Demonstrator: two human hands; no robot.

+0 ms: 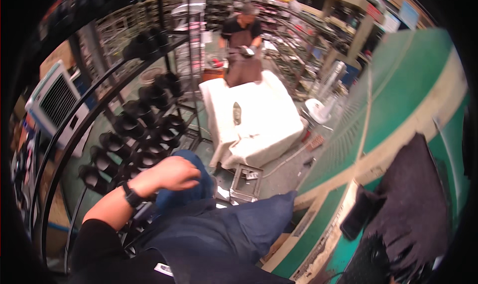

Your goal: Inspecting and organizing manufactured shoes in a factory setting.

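Observation:
My left hand (180,173), with a dark watch (131,194) on its wrist, is over my knee in blue jeans (191,194). Its fingers curl inward in a loose fist, and I see nothing in them. Beside it, to the left, several black shoes or shoe uppers (132,124) sit in rows on a dark metal rack (102,102). A dark blue apron (234,224) covers my lap. My right hand is not in view.
A person (242,45) in a brown apron stands behind a cloth-covered table (264,114) bearing a shoe-sole-shaped piece (237,113). A green machine (398,84) fills the right, dark cloth (411,199) over it. A metal frame (246,183) and a white fan (318,109) stand ahead; an air cooler (57,107) is left.

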